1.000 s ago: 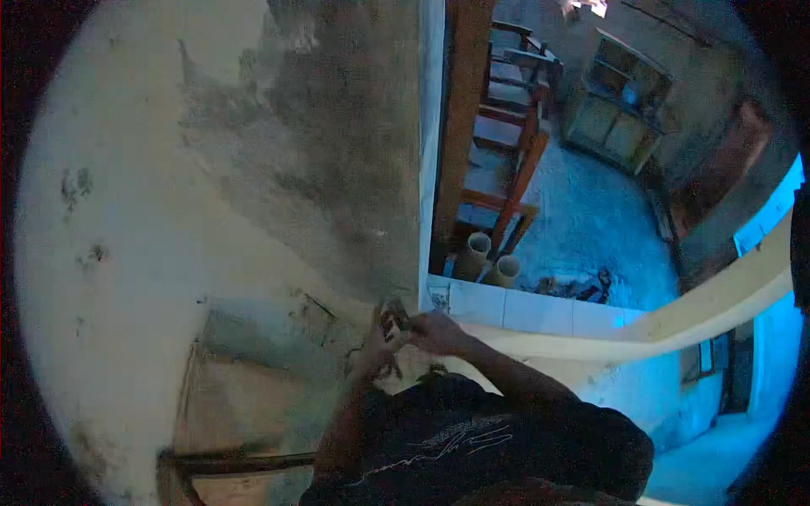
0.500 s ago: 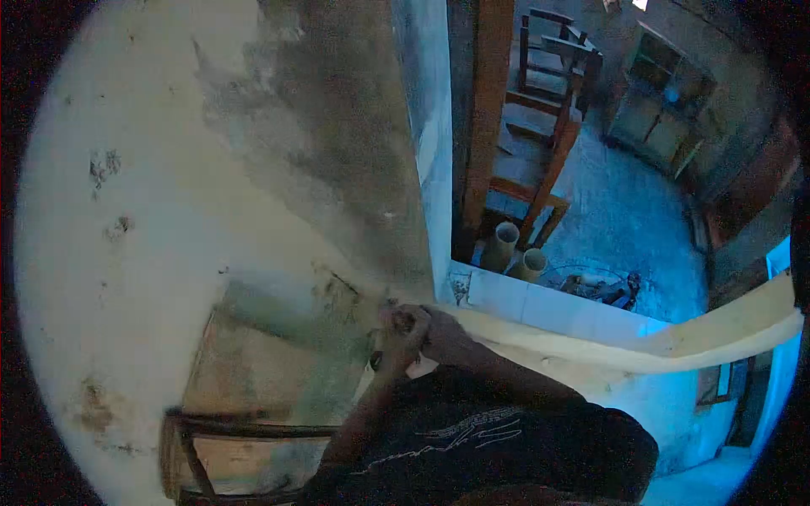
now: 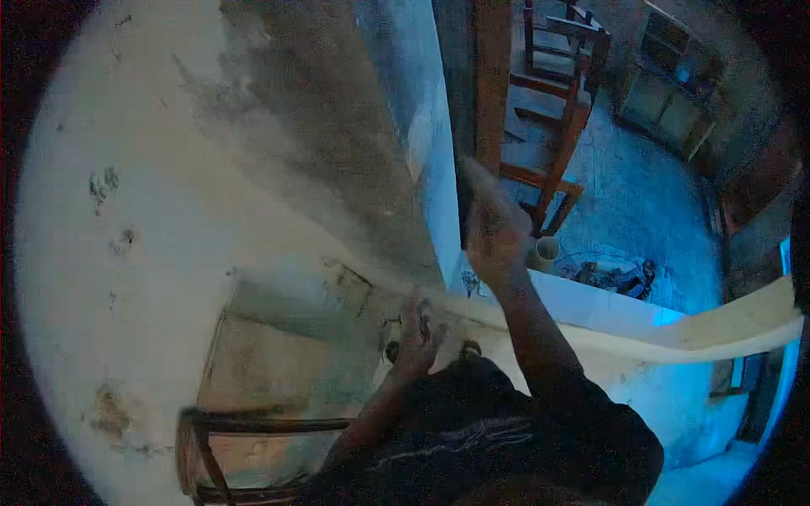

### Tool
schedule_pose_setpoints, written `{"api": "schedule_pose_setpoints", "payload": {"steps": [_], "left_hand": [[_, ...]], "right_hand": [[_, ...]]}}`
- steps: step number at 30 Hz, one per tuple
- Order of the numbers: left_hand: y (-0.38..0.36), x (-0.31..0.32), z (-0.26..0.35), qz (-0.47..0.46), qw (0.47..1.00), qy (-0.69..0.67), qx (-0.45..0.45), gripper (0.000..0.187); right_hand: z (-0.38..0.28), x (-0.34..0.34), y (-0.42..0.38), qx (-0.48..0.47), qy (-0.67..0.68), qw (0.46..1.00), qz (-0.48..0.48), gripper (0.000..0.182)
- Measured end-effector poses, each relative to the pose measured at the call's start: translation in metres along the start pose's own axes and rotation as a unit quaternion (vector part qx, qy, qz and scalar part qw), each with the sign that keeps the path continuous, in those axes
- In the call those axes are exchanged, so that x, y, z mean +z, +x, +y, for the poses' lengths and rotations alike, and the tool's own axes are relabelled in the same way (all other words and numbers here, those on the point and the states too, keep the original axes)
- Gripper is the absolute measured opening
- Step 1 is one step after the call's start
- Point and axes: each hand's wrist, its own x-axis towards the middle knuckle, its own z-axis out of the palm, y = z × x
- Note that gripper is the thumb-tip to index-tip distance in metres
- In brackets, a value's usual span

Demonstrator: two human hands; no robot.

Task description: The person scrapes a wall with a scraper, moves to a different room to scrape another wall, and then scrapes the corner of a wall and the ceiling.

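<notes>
My left hand (image 3: pixel 418 336) is low in the middle of the head view, in front of my dark shirt (image 3: pixel 481 430). Its fingers point upward and curl around a small dark thing (image 3: pixel 424 317), too blurred to name. My right hand (image 3: pixel 499 234) is raised higher and farther right, beside the white edge of the wall (image 3: pixel 432 169) and in front of the doorway. Motion smears its fingers, and a long blurred shape reaches up and left from it; I cannot tell whether that is a finger or something held.
A pale stained wall (image 3: pixel 169 253) fills the left side. At lower left is a dark wooden frame (image 3: pixel 270 420). Beyond the doorway are a wooden chair (image 3: pixel 557 143), a pale cylindrical container (image 3: pixel 547 250), a dark tangled heap (image 3: pixel 620 277) on the floor and a cabinet (image 3: pixel 671 84).
My hands were together over my shirt and are now apart. The right one has swung up and to the right; the left has stayed low. The view has shifted slightly.
</notes>
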Motion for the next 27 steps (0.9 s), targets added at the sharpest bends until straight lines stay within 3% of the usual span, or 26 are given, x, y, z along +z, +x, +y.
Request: {"api": "schedule_pose_setpoints", "payload": {"steps": [1, 2, 5, 6, 8, 10, 12, 14, 15, 17, 18, 19, 20, 22, 25, 27], "left_hand": [[-0.002, 0.000, -0.006, -0.014, 0.999, -0.018, -0.046, 0.080], [-0.004, 0.001, -0.013, -0.026, 0.995, -0.034, -0.092, 0.079], [-0.006, -0.007, -0.016, -0.039, 0.996, 0.062, -0.059, 0.074], [-0.007, -0.009, -0.013, -0.045, 0.989, 0.129, -0.059, 0.072], [-0.017, -0.011, -0.021, -0.050, 0.977, 0.197, -0.066, 0.070], [-0.027, -0.008, -0.048, -0.058, 0.987, 0.041, -0.143, 0.068], [-0.022, -0.019, -0.024, -0.050, 0.988, 0.033, -0.143, 0.063], [-0.017, -0.024, -0.002, -0.048, 0.987, 0.016, -0.151, 0.059], [-0.012, -0.029, 0.005, -0.049, 0.979, 0.014, -0.197, 0.055], [-0.015, -0.029, -0.001, -0.051, 0.966, 0.012, -0.253, 0.051], [-0.014, -0.030, -0.016, -0.037, 0.981, 0.057, -0.180, 0.048], [-0.017, -0.030, -0.028, -0.024, 0.989, 0.100, -0.108, 0.045], [-0.016, -0.031, -0.024, -0.029, 0.988, 0.100, -0.113, 0.045], [-0.009, -0.031, -0.019, -0.048, 0.991, 0.057, -0.111, 0.043], [-0.002, -0.026, -0.022, -0.035, 0.989, 0.009, -0.141, 0.042], [0.002, -0.028, -0.004, -0.056, 0.984, -0.009, -0.167, 0.043]], "right_hand": [[0.010, 0.016, 0.003, -0.007, 0.056, 0.998, 0.002, 0.055], [0.006, 0.028, 0.008, -0.017, 0.035, 0.999, -0.026, 0.047], [-0.020, 0.024, 0.018, 0.034, 0.008, 0.996, -0.077, 0.038], [-0.024, 0.018, 0.021, 0.096, 0.023, 0.989, -0.108, 0.037], [-0.013, 0.021, 0.019, 0.030, 0.032, 0.997, -0.061, 0.032], [0.024, 0.024, -0.006, 0.036, 0.057, 0.997, -0.030, 0.038], [0.048, 0.021, -0.026, 0.048, 0.072, 0.996, 0.003, 0.045], [0.067, 0.014, -0.054, 0.151, 0.031, 0.986, -0.057, 0.045], [0.076, 0.013, -0.071, 0.189, 0.015, 0.979, -0.080, 0.045], [0.099, 0.021, -0.097, 0.162, -0.069, 0.981, -0.085, 0.043], [0.103, 0.024, -0.102, 0.153, -0.097, 0.980, -0.085, 0.043], [0.103, 0.029, -0.110, 0.170, -0.012, 0.983, -0.068, 0.044], [0.098, 0.032, -0.112, 0.184, 0.071, 0.979, -0.049, 0.045], [0.087, 0.034, -0.111, 0.216, 0.030, 0.972, -0.090, 0.040], [0.076, 0.049, -0.103, 0.332, 0.149, 0.929, -0.062, 0.042], [0.052, 0.045, -0.090, 0.166, -0.003, 0.984, -0.062, 0.046]]}}
